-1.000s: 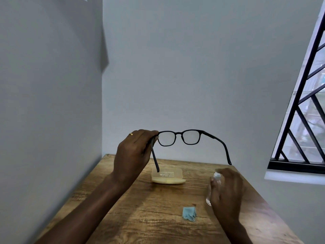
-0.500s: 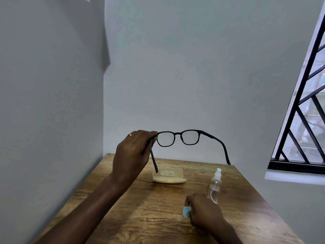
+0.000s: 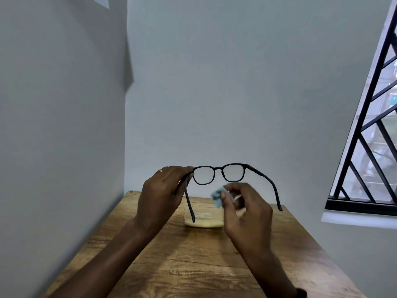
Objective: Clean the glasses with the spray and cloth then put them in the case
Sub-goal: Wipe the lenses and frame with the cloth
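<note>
Item: glasses (image 3: 219, 174), black frame, arms unfolded. Held in the air above the far end of the wooden table (image 3: 193, 265), lenses facing away from the person. Raised so, both lenses are open to a wipe from the near side.

Left hand (image 3: 161, 196): closed on the frame's left corner at the hinge, fingers over the top, the left arm of the frame hanging down past the palm. Grip sits at the edge, presumably to keep fingers off the glass.

Right hand (image 3: 245, 209): pinching a small blue cloth (image 3: 217, 195) between thumb and fingertips, just below and near the lenses, not yet touching them. Judged: wiping is about to begin.

Case (image 3: 204, 219): pale yellow, lying flat on the table directly beneath the glasses, near the wall. Whether open or closed cannot be told; the hands cover part of it. Kept close for the final step.

Spray bottle: not clearly visible; probably hidden behind the right hand.

Window (image 3: 369, 147): barred, well to the right of the glasses.
</note>
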